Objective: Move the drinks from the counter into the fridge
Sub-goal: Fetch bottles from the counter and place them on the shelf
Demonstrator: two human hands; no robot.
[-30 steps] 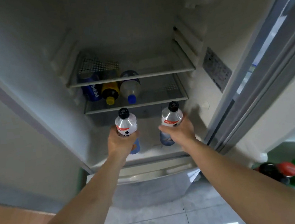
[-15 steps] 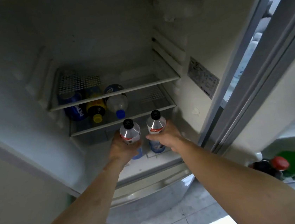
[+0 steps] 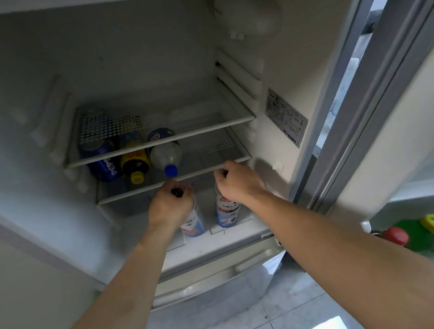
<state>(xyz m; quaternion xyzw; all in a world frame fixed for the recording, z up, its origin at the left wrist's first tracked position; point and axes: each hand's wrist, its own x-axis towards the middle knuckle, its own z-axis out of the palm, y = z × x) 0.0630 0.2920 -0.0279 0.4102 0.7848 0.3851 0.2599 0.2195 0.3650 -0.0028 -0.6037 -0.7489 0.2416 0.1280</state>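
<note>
A second ago you held both bottles up in front of the lower shelf; now they stand upright on the fridge floor (image 3: 245,231), low in the middle of the frame, just beside each other but apart. Your left hand (image 3: 170,207) is curled over the top of the left bottle (image 3: 193,224), its black cap peeking out between your fingers. Your right hand (image 3: 238,182) wraps the neck and top of the right bottle (image 3: 226,212) the same way. Both grips are closed on the bottles; neither has let go yet.

That means this pair looks as good as delivered: the bases appear to rest on the floor under the lower shelf (image 3: 174,181), so releasing should be all that is left for them. On that shelf, upper left of your hands, a blue can (image 3: 103,163), a yellow-capped bottle (image 3: 134,164) and a blue-capped bottle (image 3: 166,156) already lie on their sides.

At the right edge of the frame more bottles (image 3: 418,236) with red and yellow caps wait outside the fridge, so the job probably isn't finished.
</note>
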